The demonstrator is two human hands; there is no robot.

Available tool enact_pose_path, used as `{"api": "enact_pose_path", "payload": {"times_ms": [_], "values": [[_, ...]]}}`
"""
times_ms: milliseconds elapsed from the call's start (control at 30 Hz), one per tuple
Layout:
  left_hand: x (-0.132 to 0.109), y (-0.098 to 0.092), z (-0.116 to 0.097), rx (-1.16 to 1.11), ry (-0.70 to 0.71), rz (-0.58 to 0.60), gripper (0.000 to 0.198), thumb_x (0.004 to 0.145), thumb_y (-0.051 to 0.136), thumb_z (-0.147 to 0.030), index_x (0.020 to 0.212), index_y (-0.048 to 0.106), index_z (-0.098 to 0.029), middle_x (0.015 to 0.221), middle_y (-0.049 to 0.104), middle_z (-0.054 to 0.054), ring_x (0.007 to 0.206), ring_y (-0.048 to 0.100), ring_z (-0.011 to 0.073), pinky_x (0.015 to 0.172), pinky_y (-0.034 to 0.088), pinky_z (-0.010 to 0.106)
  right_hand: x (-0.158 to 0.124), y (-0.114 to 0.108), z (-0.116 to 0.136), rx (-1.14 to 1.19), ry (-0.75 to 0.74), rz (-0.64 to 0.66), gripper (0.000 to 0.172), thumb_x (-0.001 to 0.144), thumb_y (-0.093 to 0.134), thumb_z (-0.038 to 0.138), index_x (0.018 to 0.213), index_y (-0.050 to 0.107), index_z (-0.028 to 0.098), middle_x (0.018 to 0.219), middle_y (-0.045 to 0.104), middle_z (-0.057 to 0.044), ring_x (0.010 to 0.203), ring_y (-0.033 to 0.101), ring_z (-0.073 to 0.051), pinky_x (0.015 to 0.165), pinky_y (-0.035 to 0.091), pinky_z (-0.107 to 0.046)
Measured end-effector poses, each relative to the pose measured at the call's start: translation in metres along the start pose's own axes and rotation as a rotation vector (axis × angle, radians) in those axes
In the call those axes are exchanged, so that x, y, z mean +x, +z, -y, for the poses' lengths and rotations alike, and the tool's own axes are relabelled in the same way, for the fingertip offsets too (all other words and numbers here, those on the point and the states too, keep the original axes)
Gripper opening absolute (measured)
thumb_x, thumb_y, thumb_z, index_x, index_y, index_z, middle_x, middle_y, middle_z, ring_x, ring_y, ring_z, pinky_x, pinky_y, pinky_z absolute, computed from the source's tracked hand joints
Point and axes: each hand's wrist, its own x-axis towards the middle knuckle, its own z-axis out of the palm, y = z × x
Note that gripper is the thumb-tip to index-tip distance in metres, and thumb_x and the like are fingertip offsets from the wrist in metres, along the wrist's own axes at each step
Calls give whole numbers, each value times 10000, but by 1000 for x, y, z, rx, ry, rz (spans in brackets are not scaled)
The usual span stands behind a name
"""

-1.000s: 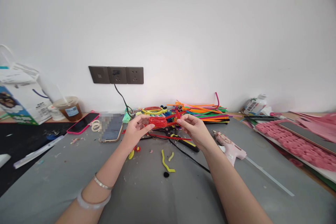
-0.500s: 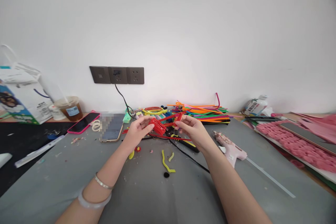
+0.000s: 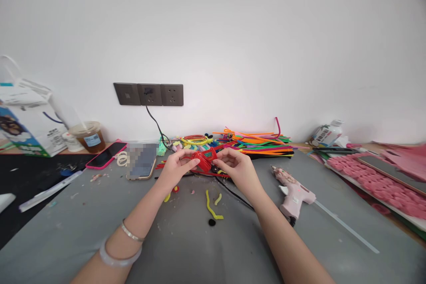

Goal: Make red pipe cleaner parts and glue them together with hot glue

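Note:
Both my hands meet over the middle of the grey table mat (image 3: 186, 239). My left hand (image 3: 176, 166) pinches one side of a red bent pipe-cleaner bundle (image 3: 202, 159), its fingers closed on it. My right hand (image 3: 233, 166) pinches the other side with thumb and fingertips. The bundle hangs just above the mat, in front of a heap of coloured pipe cleaners (image 3: 259, 140). Short yellow pipe-cleaner scraps (image 3: 211, 204) and a small black ball (image 3: 211, 221) lie on the mat below my hands.
A pink glue gun (image 3: 294, 191) with a clear glue stick lies right of my right arm. Two phones (image 3: 141, 162) and a cup of brown drink (image 3: 88, 135) are at the left. Pink foam sheets (image 3: 376, 182) fill the right edge. A black cable (image 3: 233, 191) runs from wall sockets (image 3: 148, 94).
My hands have drawn closer together and dropped slightly, squeezing the red bundle into a shorter shape. The view has shifted a little, so the glue gun looks lower.

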Motion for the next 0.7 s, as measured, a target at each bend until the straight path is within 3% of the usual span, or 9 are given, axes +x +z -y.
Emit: {"api": "enact_pose_path", "payload": {"times_ms": [400,700], "values": [[-1,1,0,-3,-7,9,455,715,804,-413,1063,666,-154,879,754,61,774,707,205,796,571,362,-4,4,-1,-189,-61,26,272,743,750,462,710,651,210,686,658,-34,597,560,-174,549,439,-299],[-1,2,-2,38,8,0,452,707,803,-432,1046,682,-158,861,751,64,746,704,208,749,569,353,-6,6,1,-221,-135,40,89,777,687,315,787,679,226,736,697,-45,662,627,-199,595,503,-318]]}}
